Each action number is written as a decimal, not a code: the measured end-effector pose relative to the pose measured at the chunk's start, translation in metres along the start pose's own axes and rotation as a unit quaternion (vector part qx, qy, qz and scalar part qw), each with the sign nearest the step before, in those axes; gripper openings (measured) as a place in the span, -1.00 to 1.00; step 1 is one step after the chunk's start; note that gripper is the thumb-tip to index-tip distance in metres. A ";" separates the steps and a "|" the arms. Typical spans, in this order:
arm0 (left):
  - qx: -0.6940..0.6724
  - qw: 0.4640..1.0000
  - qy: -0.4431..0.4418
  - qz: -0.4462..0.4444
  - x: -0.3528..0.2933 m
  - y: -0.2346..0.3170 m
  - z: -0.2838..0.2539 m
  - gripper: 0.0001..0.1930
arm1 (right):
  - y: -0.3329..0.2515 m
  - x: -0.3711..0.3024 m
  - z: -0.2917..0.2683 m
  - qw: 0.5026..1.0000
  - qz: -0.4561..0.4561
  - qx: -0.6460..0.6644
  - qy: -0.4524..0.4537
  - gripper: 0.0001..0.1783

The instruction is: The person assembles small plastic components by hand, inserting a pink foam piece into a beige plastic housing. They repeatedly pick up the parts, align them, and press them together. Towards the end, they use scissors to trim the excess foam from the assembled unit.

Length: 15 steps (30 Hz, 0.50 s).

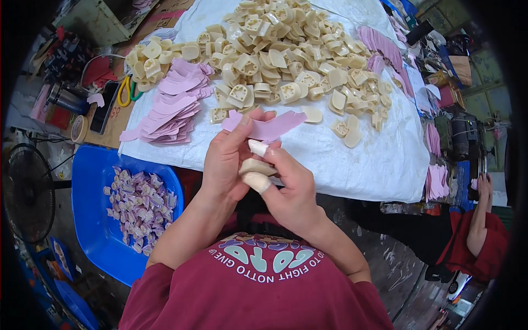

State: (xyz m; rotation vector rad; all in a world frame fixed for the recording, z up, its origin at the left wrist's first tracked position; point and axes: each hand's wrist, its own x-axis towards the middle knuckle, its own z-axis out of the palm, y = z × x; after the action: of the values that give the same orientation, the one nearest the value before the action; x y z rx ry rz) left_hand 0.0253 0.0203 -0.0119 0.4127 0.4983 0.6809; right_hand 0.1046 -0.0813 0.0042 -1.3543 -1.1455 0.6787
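In front of my chest, my left hand [224, 159] pinches a pink cut piece of thin sheet material [278, 126] between thumb and fingers. The piece stretches to the right, above the white-covered table. My right hand [291, 184], with whitish coverings on thumb and index finger, grips a cream plastic shoe heel [257, 166]. That heel rests close against my left palm, just under the pink piece. Beyond my hands rises a large heap of similar cream heels [275, 58]. A fanned stack of pink pieces [175, 104] lies left of the heap.
On the left below the table, a blue tub [91, 220] holds many pink-covered heels [140, 209]. Yellow-handled scissors [124, 92], a phone [103, 107] and a tape roll [79, 127] lie beside the white sheet [352, 170]. Another person [478, 236] works at far right; a fan [30, 192] stands left.
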 end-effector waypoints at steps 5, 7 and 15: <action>0.010 0.998 0.022 0.064 -0.004 0.009 -0.002 -0.68 | 0.009 0.011 -0.016 0.996 -0.082 0.021 0.007 -0.67; 0.009 0.997 0.008 0.079 -0.009 0.012 0.001 -0.70 | -0.003 0.023 -0.031 0.995 -0.086 -0.044 0.034 -0.67; 0.026 0.996 -0.045 0.074 -0.028 0.009 0.017 -0.66 | -0.005 0.025 -0.029 0.948 -0.263 -0.170 0.060 -0.65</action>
State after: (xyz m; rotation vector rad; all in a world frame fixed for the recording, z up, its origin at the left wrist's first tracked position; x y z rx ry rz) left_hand 0.0112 0.0039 0.0147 0.5310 0.4032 0.7887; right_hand 0.1383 -0.0702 0.0193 -1.2655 -1.4907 0.0106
